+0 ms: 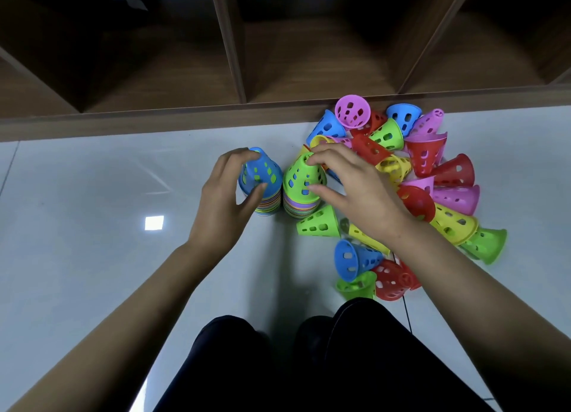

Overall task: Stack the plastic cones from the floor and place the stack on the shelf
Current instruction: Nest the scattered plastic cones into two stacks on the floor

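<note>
Two upright stacks of perforated plastic cones stand side by side on the floor. The left stack (262,186) has a blue cone on top, and my left hand (225,195) grips that top cone with fingers and thumb curled round it. A green cone tops the right stack (301,184); my right hand (349,189) holds it between fingertips at its tip and thumb at its side. To the right lies a loose heap of cones (426,170) in pink, blue, red, yellow and green, partly hidden by my right forearm.
A wooden shelf unit (241,71) with open compartments stands just beyond the cones, its base board along the pale tiled floor (92,195). A loose green cone (318,223) lies on its side before the right stack. My dark-trousered knees (309,359) are at the bottom.
</note>
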